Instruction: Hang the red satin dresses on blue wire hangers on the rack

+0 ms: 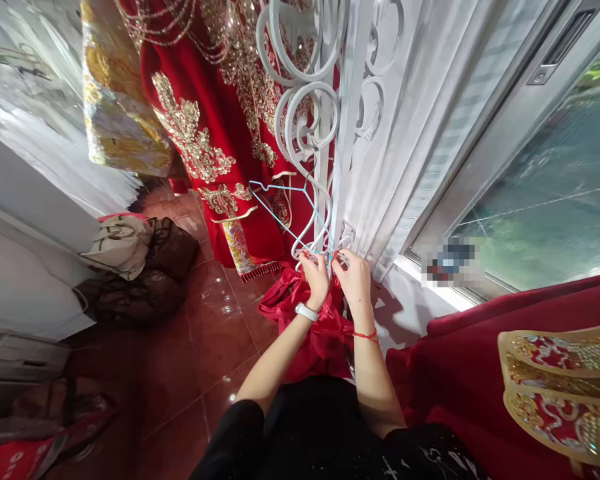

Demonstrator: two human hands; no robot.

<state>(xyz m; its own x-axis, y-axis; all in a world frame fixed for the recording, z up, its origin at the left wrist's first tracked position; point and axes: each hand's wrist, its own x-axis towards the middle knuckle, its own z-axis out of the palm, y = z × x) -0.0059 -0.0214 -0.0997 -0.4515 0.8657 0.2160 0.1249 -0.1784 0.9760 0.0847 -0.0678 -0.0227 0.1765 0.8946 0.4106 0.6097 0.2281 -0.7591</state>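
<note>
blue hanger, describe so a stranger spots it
Find the white scrolled frame beside the red embroidered garment. Low along it, above the left hand, is the blue hanger. Its straight blue lines contrast with the frame's white curls and garment's red.

This looks like a formalwear or costume shop, or its dressing room: a red dress thick with gold beadwork hangs beside a gold-patterned garment, more beaded red clothing shows at right, and a blue clothes hanger is out above the tiled floor.
</note>
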